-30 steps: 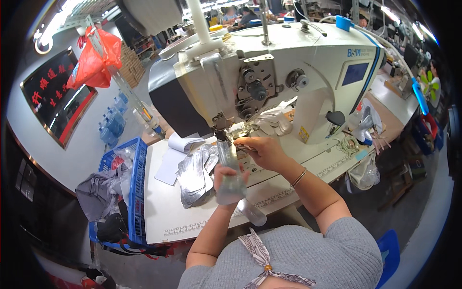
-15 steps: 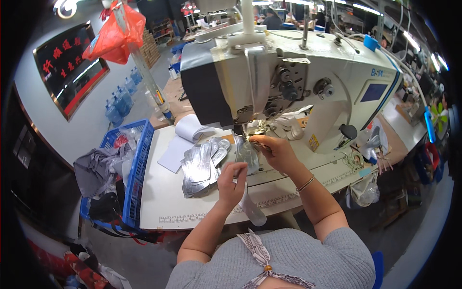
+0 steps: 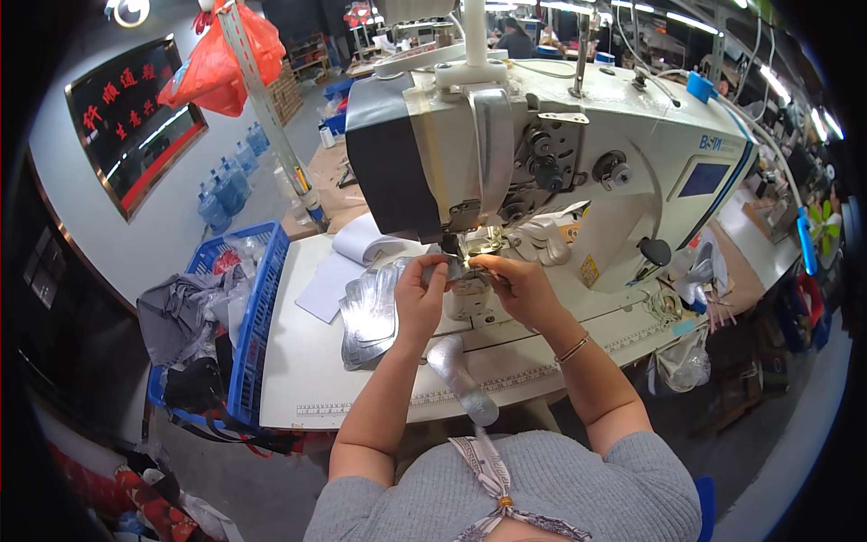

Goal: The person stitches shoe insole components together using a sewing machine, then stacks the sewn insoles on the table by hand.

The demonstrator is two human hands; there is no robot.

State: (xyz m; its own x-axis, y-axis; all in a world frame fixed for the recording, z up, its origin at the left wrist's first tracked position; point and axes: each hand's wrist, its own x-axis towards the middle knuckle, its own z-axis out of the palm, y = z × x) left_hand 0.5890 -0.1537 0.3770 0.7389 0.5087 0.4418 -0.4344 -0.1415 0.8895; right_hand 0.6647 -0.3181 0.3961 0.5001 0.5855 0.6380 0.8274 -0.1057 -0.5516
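Observation:
A large white sewing machine (image 3: 578, 154) stands on a white table (image 3: 298, 379). My left hand (image 3: 418, 298) and my right hand (image 3: 517, 287) both pinch a small silver piece (image 3: 454, 268) right under the needle area. A longer silver strip (image 3: 461, 379) trails from there over the table's front edge toward me. To the left of my left hand lies a stack of silver shoe-shaped pieces (image 3: 370, 312).
A blue plastic crate (image 3: 257, 325) with grey cloth and bags hangs at the table's left side. White paper sheets (image 3: 339, 262) lie behind the stack. A red bag (image 3: 217, 63) hangs on a metal post. Water jugs (image 3: 226, 194) stand on the floor at left. People work in the background.
My left hand has gone up from the table's front part to the needle area and now meets the right hand there. The camera view shifted a little.

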